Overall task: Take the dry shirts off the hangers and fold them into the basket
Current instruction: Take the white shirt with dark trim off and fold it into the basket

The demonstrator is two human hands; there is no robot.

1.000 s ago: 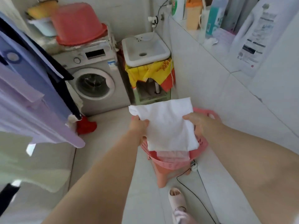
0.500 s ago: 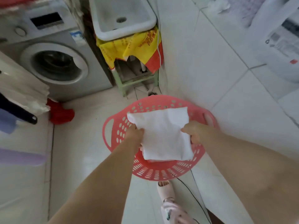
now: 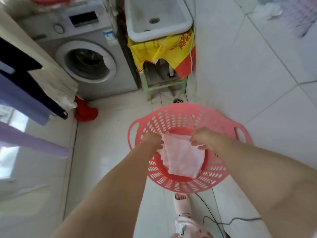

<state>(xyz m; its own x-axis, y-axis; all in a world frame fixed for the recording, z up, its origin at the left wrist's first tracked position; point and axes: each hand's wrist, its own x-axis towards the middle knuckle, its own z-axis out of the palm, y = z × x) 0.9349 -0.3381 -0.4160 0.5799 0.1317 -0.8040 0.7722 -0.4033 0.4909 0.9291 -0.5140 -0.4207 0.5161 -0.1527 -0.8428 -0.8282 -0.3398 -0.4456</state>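
Lying low inside the pink basket (image 3: pixel 180 108), the folded shirt (image 3: pixel 181 160) looks pale pink and sits flat near the basket's bottom, its far edge between the two hands; the left hand (image 3: pixel 151 142) grips the shirt's left edge with its fingers curled around the fabric, the fingertips mostly hidden; the right hand (image 3: pixel 207 141) pinches the far right corner, fingertips bent onto the cloth; the basket stands on the white tiled floor just beside the tiled wall on the right; beyond it a green stool (image 3: pixel 163 85) carries a white sink (image 3: pixel 180 24) draped with a yellow and red cloth (image 3: pixel 173 47), and a grey washing machine (image 3: pixel 89 62) stands to its left; a red rag (image 3: pixel 85 111) lies at the machine's foot; hanging garments (image 3: pixel 25 95) fill the left edge; a slippered foot (image 3: pixel 181 203) and a black cable (image 3: pixel 212 219) lie nearest the camera.
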